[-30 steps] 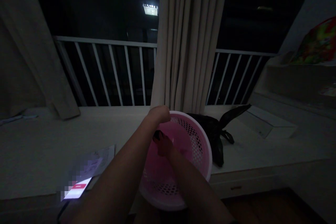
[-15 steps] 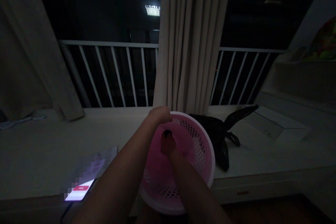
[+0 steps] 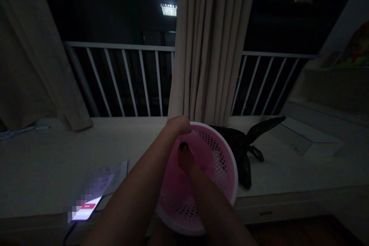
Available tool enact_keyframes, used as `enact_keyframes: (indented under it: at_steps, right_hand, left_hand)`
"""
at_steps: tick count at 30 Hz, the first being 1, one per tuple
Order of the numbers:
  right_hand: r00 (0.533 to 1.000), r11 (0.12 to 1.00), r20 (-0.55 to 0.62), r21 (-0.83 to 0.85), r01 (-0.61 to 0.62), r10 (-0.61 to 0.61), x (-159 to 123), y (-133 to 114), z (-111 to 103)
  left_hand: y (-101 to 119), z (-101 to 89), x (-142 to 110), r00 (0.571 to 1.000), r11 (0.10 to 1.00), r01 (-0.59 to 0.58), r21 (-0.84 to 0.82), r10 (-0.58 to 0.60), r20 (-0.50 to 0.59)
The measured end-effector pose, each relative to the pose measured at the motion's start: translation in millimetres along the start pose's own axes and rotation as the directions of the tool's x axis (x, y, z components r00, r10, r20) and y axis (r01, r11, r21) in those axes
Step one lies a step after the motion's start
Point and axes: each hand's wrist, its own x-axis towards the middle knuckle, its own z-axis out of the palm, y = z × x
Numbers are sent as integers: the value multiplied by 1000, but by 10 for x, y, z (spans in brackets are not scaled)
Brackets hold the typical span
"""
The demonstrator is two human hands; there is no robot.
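Note:
A pink perforated plastic basket (image 3: 221,161) lies tilted toward me at the edge of a white window ledge (image 3: 52,161). My left hand (image 3: 178,124) curls over the basket's far rim and grips it. My right hand (image 3: 184,158) reaches inside the basket, its fingers closed round a small dark thing (image 3: 183,147) that I cannot make out in the dim light.
A black plastic bag (image 3: 240,150) lies on the ledge just right of the basket. A lit phone (image 3: 84,209) and papers (image 3: 111,175) sit at the ledge's front left. Beige curtains (image 3: 207,46) hang behind, before a white railing (image 3: 127,80). A raised step (image 3: 300,140) stands at right.
My right hand moved slightly deeper and rightward inside the basket with the dark thing. My view shifted a little left; the left hand stays on the rim.

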Motion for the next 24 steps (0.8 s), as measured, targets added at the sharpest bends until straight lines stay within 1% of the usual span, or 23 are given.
enact_keyframes:
  at_steps: [2,6,9,14,17,20,24]
  right_hand:
    - [1000,1000,-3,3,-13,13,9,19,11]
    - [1000,1000,-14,19,21,-21,20,48,43]
    - [999,999,-15,32,40,-40,36,45,80]
    - [1000,998,19,61,14,-15,109,15,139]
    - [1000,997,15,74,-21,20,147,-9,145]
    - [996,993,-1,80,-89,89,158,-35,139]
    - [986,982,22,89,-165,164,149,-46,135]
  left_hand:
    - [22,-27,-21,1000,1000,-25,14,25,18]
    - [50,-89,-76,996,998,-51,30,49,72]
    - [50,-118,-109,993,999,-42,22,39,111]
    - [14,-130,-158,989,1000,-11,-4,12,144]
    - [-9,-135,-187,988,1000,3,-15,0,153]
    - [-17,-141,-206,988,999,12,-32,-7,154]
    - [-9,-145,-208,988,998,29,-56,-20,152]
